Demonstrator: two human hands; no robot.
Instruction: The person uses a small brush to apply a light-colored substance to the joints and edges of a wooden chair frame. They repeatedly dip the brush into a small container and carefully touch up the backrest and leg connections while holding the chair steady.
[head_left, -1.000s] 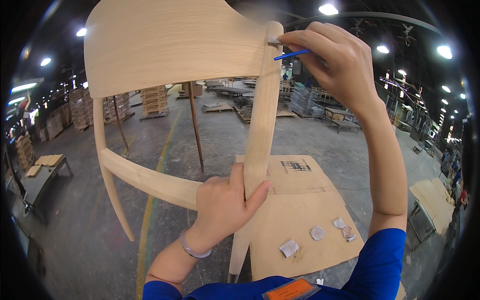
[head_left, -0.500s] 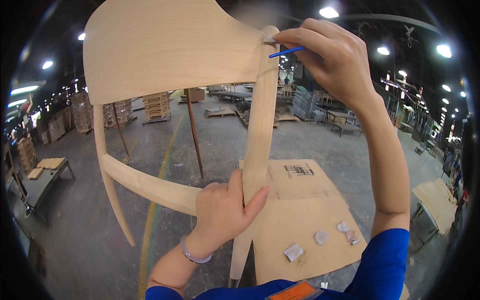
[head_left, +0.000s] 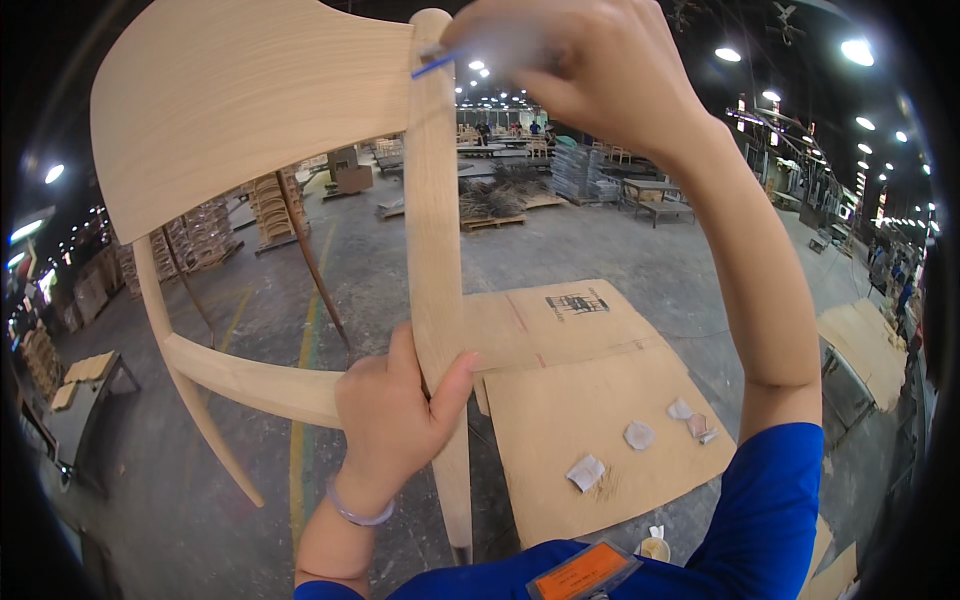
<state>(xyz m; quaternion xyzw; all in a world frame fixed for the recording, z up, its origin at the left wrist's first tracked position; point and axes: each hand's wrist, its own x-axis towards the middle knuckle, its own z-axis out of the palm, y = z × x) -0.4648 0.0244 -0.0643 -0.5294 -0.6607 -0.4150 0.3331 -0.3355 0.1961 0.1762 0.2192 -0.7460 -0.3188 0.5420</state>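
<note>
A bare pale-wood chair frame stands tilted before me, its broad curved backrest [head_left: 250, 115] at the upper left. My left hand [head_left: 400, 415] is closed round the near chair leg [head_left: 435, 210], where a side rail [head_left: 255, 382] meets it. Up by the rounded top of that leg, my right hand [head_left: 600, 75] is closed, its fingers smeared by motion. A thin blue stick [head_left: 433, 67] juts from its fingers across the leg. A small greyish piece [head_left: 432, 52] shows at the fingertips against the joint with the backrest; its kind is unclear.
Flattened cardboard [head_left: 600, 400] lies below right with several crumpled, worn scraps [head_left: 586, 473] on it. A small cup [head_left: 654, 549] is near my body. Low tables [head_left: 95, 395] stand at both sides. Stacked wooden parts [head_left: 275, 210] and pallets [head_left: 493, 222] are farther back.
The chair and both hands have shifted left in the picture as the view turned right. My right hand remains at the leg's top, now blurred; my left hand keeps its hold.
</note>
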